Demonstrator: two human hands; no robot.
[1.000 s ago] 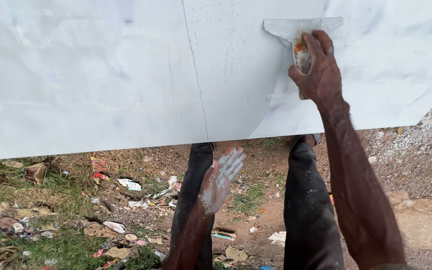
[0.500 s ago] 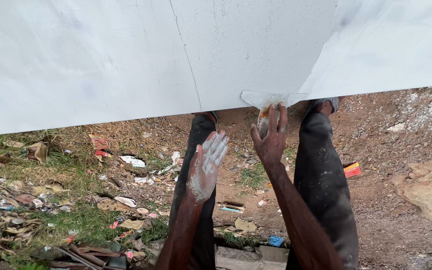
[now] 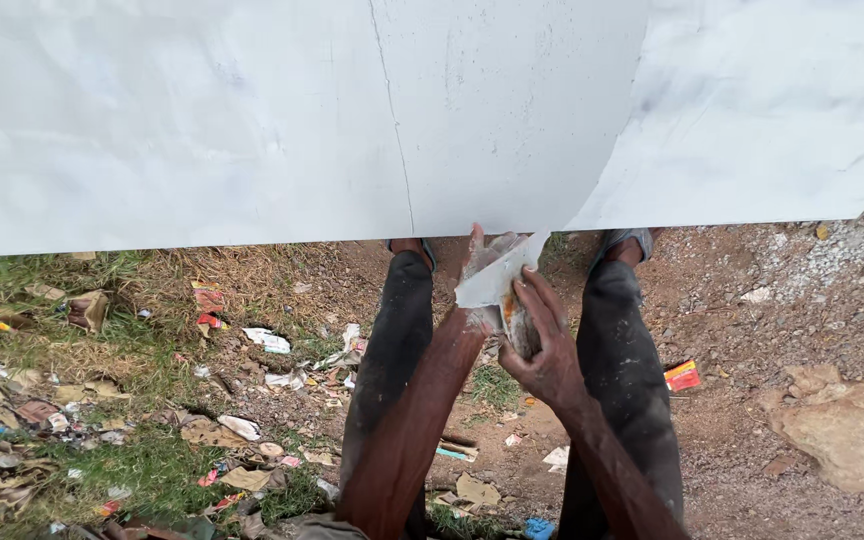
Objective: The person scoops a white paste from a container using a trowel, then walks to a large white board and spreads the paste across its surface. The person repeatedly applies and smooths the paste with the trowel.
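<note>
Seen from the head camera, a large white panel (image 3: 252,110) fills the top of the view, its lower edge running just above the person's hands. The right hand (image 3: 542,340) is closed around the handle of a putty scraper (image 3: 497,285), whose pale, filler-smeared blade points up toward the panel's lower edge near a thin vertical seam. The left hand (image 3: 482,265), dusted white, lies open and flat against the far face of the blade, fingers spread and gripping nothing. Both hands meet in front of the person's dark trousers (image 3: 392,360). Beneath them lies bare dirt ground (image 3: 752,400) with scattered litter (image 3: 267,340), grass toward the left, and a flat stone (image 3: 852,430) at the right.
</note>
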